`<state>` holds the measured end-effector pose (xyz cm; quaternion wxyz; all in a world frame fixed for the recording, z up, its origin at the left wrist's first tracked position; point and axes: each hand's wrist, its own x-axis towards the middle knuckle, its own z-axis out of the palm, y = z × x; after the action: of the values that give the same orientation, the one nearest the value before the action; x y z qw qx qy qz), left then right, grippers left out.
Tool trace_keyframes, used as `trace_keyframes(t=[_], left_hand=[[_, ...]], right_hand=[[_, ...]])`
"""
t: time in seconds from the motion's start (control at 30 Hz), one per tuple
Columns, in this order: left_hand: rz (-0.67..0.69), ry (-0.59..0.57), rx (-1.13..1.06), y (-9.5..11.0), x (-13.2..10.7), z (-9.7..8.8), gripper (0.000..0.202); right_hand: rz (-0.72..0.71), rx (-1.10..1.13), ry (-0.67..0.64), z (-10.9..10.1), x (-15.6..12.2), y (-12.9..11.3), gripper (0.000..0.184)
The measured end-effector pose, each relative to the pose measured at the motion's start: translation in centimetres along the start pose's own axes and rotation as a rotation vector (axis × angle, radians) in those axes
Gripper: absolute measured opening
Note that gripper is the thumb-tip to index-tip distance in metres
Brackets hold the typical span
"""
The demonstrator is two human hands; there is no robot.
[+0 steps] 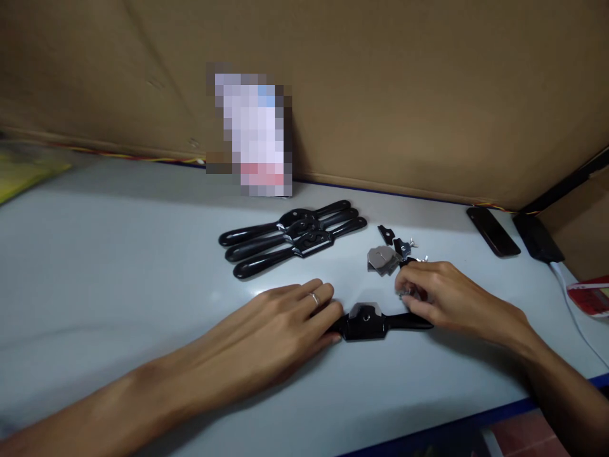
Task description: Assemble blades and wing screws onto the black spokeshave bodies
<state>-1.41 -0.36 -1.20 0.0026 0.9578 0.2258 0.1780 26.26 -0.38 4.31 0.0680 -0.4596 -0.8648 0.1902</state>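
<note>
A black spokeshave (pixel 368 322) lies flat on the white table (pixel 118 266) between my hands, a grey blade seated in its middle. My left hand (pixel 285 327) rests on its left handle, fingers closed over it, a ring on one finger. My right hand (pixel 440 295) lies over the right handle and pinches a small silvery part, too small to name. Just beyond that hand sits a little heap of grey blades (pixel 380 259) with black caps and wing screws (pixel 402 246).
Three more black spokeshave bodies (pixel 292 238) lie side by side behind. A blurred-out white object (pixel 254 130) stands against the cardboard wall (pixel 428 95). Two dark flat devices (pixel 492 230) and a white cable lie at the right; a red item (pixel 592 295) is at the edge.
</note>
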Motion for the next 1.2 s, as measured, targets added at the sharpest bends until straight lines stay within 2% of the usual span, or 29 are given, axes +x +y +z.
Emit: trace_keyframes(t=[0.1, 0.23, 0.3, 0.43, 0.7, 0.8, 0.93, 1.07, 1.2], left_hand=[[-0.001, -0.004, 0.015, 0.0, -0.1, 0.0, 0.027], [-0.001, -0.014, 0.009, 0.1, -0.1, -0.1, 0.026], [-0.004, -0.013, -0.001, 0.2, 0.0, -0.2, 0.026], [-0.007, -0.004, -0.015, 0.1, 0.2, -0.3, 0.023], [-0.014, -0.028, -0.010, 0.1, 0.2, -0.3, 0.022], [-0.012, -0.011, -0.014, 0.1, 0.2, -0.2, 0.021], [-0.008, -0.011, 0.000, 0.1, 0.0, -0.2, 0.022], [-0.005, -0.010, 0.000, 0.1, -0.2, 0.0, 0.021], [0.016, -0.008, 0.001, -0.1, -0.2, 0.1, 0.019]], right_hand=[[0.023, 0.233, 0.151, -1.2, 0.0, 0.3, 0.019], [0.107, 0.618, 0.481, -2.7, -0.1, 1.8, 0.038], [0.139, 0.727, 0.617, -3.0, 0.0, 2.4, 0.044], [0.204, 0.851, 0.714, -2.8, 0.5, 2.7, 0.044], [0.292, 1.136, 0.696, -2.1, 1.1, 2.2, 0.037], [0.348, 1.179, 0.688, -1.9, 1.2, 2.2, 0.035], [0.412, 1.175, 0.656, -1.5, 1.4, 2.2, 0.021], [0.378, 1.155, 0.503, -0.5, 1.3, 1.6, 0.021], [0.298, 1.009, 0.300, 1.0, 1.0, -0.2, 0.018]])
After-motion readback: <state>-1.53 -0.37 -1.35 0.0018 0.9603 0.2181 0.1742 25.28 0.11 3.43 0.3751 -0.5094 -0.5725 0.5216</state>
